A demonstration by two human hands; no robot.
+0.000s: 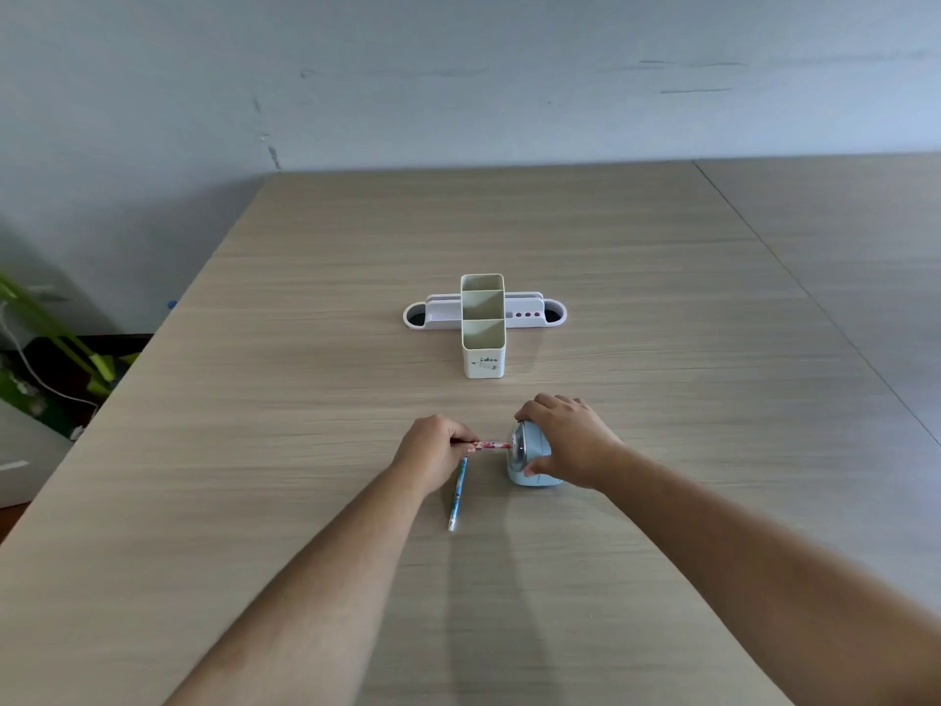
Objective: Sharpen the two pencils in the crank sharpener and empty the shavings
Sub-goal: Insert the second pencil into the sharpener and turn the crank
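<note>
In the head view, the pale blue crank sharpener (529,458) stands on the wooden table (305,349) and serves as the landmark. The right hand (568,440) is clamped over its top and far side, thumb pressed against the near front edge, bracing the body. Just to the sharpener's left, the left hand (433,453) pinches the pink patterned pencil (489,445) with closed fingers, holding it level with its tip at or just inside the sharpener's front face; whether it is seated in the hole cannot be told. The blue pencil (458,494) lies loose on the table, left of the sharpener and slightly nearer the person, its upper end hidden under the left hand. Well beyond the sharpener stands a white desk organiser (482,323) with open compartments. The step in hand looks like feeding the first pencil. Next, the pencil probably needs pushing fully home, then one hand must find the crank, which is not visible here, while the other steadies the body. The blue pencil and the shavings appear to remain undone.
</note>
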